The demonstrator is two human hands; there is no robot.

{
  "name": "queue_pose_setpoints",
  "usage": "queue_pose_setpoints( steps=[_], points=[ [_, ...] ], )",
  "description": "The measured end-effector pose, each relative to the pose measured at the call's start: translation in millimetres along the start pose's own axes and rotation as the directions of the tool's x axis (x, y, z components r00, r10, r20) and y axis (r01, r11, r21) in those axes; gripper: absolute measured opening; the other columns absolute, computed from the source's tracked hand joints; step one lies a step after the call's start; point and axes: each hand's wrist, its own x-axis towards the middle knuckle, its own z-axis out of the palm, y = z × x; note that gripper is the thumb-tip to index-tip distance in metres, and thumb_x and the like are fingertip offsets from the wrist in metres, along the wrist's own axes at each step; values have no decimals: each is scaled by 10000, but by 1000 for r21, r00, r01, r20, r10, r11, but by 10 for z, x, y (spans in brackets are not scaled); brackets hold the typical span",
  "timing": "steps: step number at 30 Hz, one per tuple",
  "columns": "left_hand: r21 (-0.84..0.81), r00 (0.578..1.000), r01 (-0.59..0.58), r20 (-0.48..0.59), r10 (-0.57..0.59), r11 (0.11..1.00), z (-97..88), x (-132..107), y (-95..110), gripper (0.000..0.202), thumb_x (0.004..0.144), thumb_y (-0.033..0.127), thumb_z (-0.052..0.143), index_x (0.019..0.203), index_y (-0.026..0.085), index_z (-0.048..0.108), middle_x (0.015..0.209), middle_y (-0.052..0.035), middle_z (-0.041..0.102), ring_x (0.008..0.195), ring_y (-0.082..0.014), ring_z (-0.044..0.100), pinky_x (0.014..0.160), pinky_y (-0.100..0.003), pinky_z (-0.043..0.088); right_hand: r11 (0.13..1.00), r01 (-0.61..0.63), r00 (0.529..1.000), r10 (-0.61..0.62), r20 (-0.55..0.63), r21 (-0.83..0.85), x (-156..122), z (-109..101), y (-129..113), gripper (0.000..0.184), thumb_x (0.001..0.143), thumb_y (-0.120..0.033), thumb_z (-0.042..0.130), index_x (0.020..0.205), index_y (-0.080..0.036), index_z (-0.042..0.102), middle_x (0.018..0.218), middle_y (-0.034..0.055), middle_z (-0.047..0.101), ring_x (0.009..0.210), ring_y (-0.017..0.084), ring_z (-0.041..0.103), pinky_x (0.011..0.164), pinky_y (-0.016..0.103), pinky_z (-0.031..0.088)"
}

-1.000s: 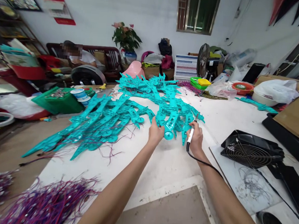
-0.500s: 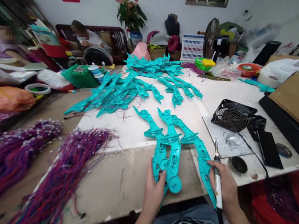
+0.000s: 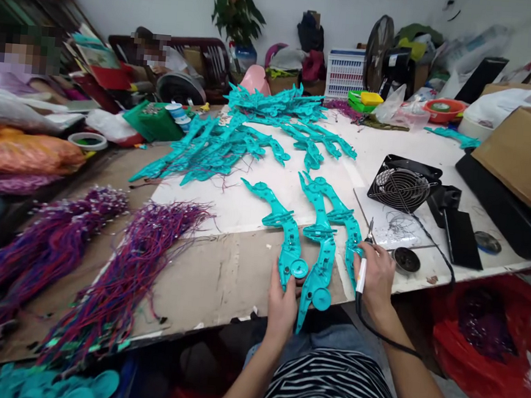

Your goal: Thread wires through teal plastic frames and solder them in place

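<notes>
My left hand (image 3: 282, 307) is closed on the lower end of a curved teal plastic shell (image 3: 285, 240), its thumb beside the round disc. A second teal shell (image 3: 320, 252) lies just right of it, its pointed end jutting over the table edge. In my right hand (image 3: 377, 278) is a soldering iron (image 3: 361, 275) with a white-and-black handle, its metal tip pointing up and away. Those fingers are also right at a third teal shell (image 3: 349, 221), partly hidden by the hand; whether they grip it I cannot tell.
Teal shells (image 3: 273, 104) are heaped farther back. Bundles of red and purple wires (image 3: 126, 274) lie left. On the right stand a small black fan (image 3: 402, 185), a round tin (image 3: 406, 260) and a cardboard box (image 3: 522, 152). Two people sit at the back left.
The left and middle shells, overlapping before, now lie apart. My right hand has shifted left with the soldering iron. The view has tilted down, showing more teal parts at lower left.
</notes>
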Motion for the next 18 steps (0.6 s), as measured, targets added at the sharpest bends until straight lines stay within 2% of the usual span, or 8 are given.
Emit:
queue_pose_setpoints(
  steps=[2,5,8,10,14,18],
  points=[
    [-7,999,21,29,-21,1000,-89,50,39,790,873,461,528,1537,172,212,1018,-99,708,808,-214,722,752,-359,606,991,86,996,-84,-16,106,-27,7,-137,211,926,-260,524,1086,-179,636,1028,113,694,1057,269,580,910,431,462],
    [206,1000,-12,14,9,978,-379,83,25,758,850,486,519,1508,169,317,970,-89,724,851,-234,717,827,-388,587,942,203,963,-242,121,268,-115,86,-387,230,907,-255,558,1123,-201,614,1054,104,694,1084,272,589,913,434,505],
    [426,992,-98,-26,121,900,-708,60,-65,613,829,449,509,1400,227,500,1247,-98,667,1166,-265,626,991,-405,514,921,204,928,-290,232,333,-148,242,-576,300,900,-172,523,1193,-192,586,1123,118,670,1242,302,506,967,466,516],
    [493,985,-142,-19,173,859,-854,40,-127,559,814,408,508,1347,249,556,1343,-74,617,1277,-263,549,1053,-411,466,913,188,920,-292,260,362,-96,351,-636,351,905,-107,453,1226,-181,571,1153,126,654,1301,302,457,1000,478,510],
    [544,979,-185,34,199,819,-907,46,-183,563,809,377,488,1339,203,565,1316,-103,632,1243,-276,571,1052,-437,460,889,171,902,-314,296,424,95,475,-621,400,916,-70,354,1233,-184,569,1167,122,642,1331,295,435,1033,501,496],
    [598,974,-192,16,228,778,-755,108,-171,581,851,368,432,1390,167,515,1222,-144,664,1099,-289,627,963,-461,499,865,166,880,-346,324,474,165,476,-468,403,923,-73,359,1250,-205,554,1201,106,632,1362,268,416,1047,487,496]
  ],
)
